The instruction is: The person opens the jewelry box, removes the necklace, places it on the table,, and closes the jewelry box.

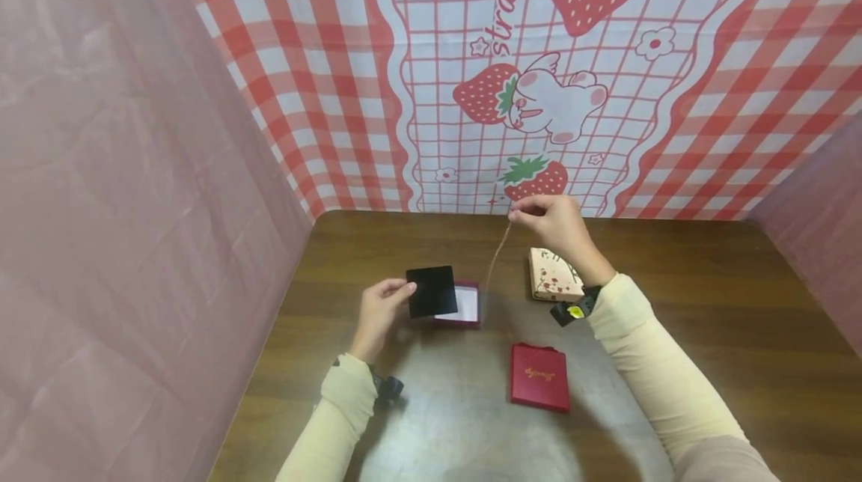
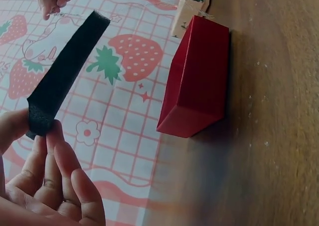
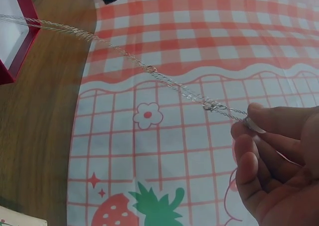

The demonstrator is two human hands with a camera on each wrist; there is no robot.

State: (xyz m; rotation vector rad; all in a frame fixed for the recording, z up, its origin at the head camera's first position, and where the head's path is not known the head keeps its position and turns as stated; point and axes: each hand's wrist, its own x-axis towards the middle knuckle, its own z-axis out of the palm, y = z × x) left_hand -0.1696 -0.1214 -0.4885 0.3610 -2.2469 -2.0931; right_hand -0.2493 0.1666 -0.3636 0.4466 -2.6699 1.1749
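Observation:
Between thumb and fingers my left hand [image 1: 382,311] pinches a black square pad [image 1: 432,291] by its edge. The pad is raised in front of a dark red box base [image 1: 480,305] with a white inside, partly covering it in the head view. My right hand [image 1: 556,231] is lifted near the back of the table and pinches one end of a thin chain necklace [image 1: 497,256]. The necklace hangs down toward the box; in the right wrist view its silvery chain [image 3: 184,91] is stretched out with small knots or links bunched along it.
A red box lid [image 1: 539,377] with gold lettering lies nearer me on the wooden table [image 1: 700,332]. Behind it is a cream floral box [image 1: 554,276], partly hidden by my right wrist. A strawberry-print cloth [image 1: 431,78] hangs along the table's back edge.

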